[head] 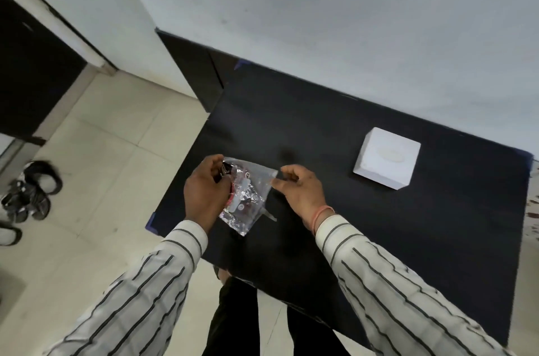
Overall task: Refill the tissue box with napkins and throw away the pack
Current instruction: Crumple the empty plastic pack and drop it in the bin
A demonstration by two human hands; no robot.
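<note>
The left hand (204,195) closes its fingers and thumb around the left end of a clear plastic pack (246,198), crumpled and printed in red and white, which is held above the near-left part of a black table (335,128). The right hand (300,189) pinches the pack's upper right corner between thumb and forefinger, its remaining fingers curled. Whether napkins remain inside the pack cannot be told. Both forearms wear striped sleeves (393,291), and a thin orange band (322,214) circles the right wrist. A white tissue box (386,161) stands on the table well to the right of the hands, apart from them, its top showing a faint oval opening. Dark sandals (35,189) lie on the tiled floor (116,151) at far left.
</note>
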